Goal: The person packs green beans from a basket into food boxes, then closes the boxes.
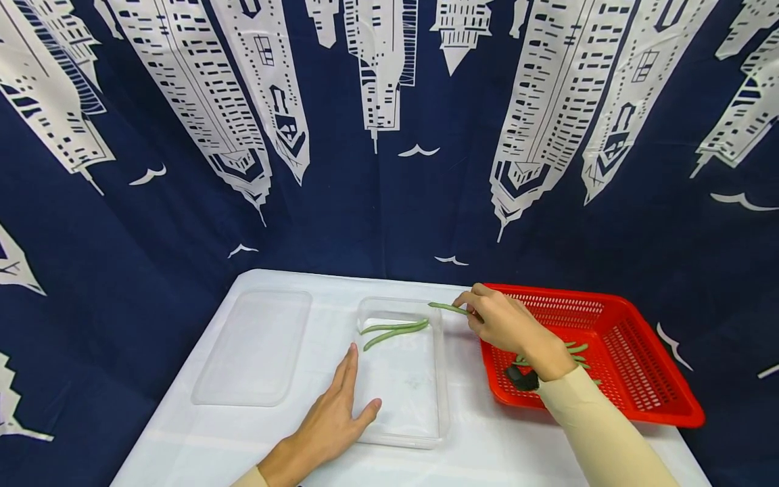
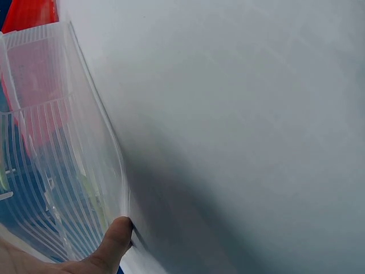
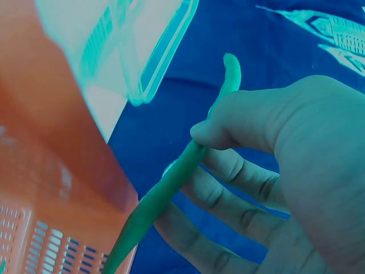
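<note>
My right hand (image 1: 508,328) pinches a green bean (image 1: 446,308) between thumb and fingers, above the left rim of the red basket (image 1: 663,368). In the right wrist view the bean (image 3: 157,197) runs slantwise across the fingers. More green beans (image 1: 577,349) lie in the basket, partly hidden by my right wrist. A clear plastic container (image 1: 441,399) stands left of the basket, with a few green beans (image 1: 395,331) at its far end. My left hand (image 1: 331,419), fingers straight, rests at the container's left side. The left wrist view shows a thumb (image 2: 117,237) against its edge.
A flat translucent lid (image 1: 252,348) lies on the left part of the white table (image 1: 481,453). Behind the table hangs a navy cloth (image 1: 377,203) printed with white buildings. A black item (image 1: 521,379) shows at my right wrist, over the basket.
</note>
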`<state>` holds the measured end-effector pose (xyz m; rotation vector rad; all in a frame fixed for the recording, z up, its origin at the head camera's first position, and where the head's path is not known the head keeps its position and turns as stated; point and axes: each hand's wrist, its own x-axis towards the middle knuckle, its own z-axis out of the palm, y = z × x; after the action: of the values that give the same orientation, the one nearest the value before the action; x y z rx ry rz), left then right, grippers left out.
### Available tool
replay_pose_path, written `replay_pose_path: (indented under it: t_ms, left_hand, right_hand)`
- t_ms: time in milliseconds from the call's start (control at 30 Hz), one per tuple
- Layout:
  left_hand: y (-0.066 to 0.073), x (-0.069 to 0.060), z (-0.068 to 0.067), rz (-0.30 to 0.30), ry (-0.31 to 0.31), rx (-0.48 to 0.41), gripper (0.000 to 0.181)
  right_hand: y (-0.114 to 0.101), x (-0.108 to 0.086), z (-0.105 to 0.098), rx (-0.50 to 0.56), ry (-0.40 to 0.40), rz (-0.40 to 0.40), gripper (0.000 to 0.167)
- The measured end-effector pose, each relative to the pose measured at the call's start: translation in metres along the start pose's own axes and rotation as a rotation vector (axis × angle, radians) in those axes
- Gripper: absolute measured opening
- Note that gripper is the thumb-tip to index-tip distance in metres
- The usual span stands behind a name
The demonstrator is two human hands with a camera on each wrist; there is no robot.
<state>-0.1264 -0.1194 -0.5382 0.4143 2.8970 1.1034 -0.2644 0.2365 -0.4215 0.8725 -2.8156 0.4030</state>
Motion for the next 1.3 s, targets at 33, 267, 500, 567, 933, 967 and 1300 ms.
replay_pose_path:
  t_ms: [33, 267, 500, 567, 933, 967, 1300]
  left_hand:
    - [0.000, 0.000, 0.000, -0.001, 0.002, 0.001, 0.109]
    - [0.000, 0.000, 0.000, 0.000, 0.002, 0.005, 0.109]
    - [0.000, -0.001, 0.000, -0.004, -0.005, 0.003, 0.109]
    - [0.000, -0.001, 0.000, -0.006, -0.004, 0.002, 0.110]
    - [-0.001, 0.000, 0.000, -0.007, 0.007, -0.001, 0.110]
    - [-0.001, 0.000, 0.000, -0.009, 0.007, -0.002, 0.110]
    - [-0.001, 0.000, 0.000, -0.010, 0.001, 0.004, 0.110]
  right_hand:
    - [-0.003, 0.001, 0.001, 0.004, -0.005, -0.002, 0.031]
    - [-0.019, 0.011, 0.008, -0.002, -0.002, -0.064, 0.032]
    - [-0.032, 0.021, 0.019, -0.026, 0.012, -0.132, 0.033]
    - [-0.036, 0.023, 0.022, -0.026, 0.008, -0.141, 0.032]
    - [-0.059, 0.036, 0.031, -0.032, -0.054, -0.152, 0.034]
    - [-0.061, 0.037, 0.032, -0.032, -0.057, -0.155, 0.034]
    - [-0.077, 0.045, 0.039, -0.034, -0.058, -0.205, 0.030]
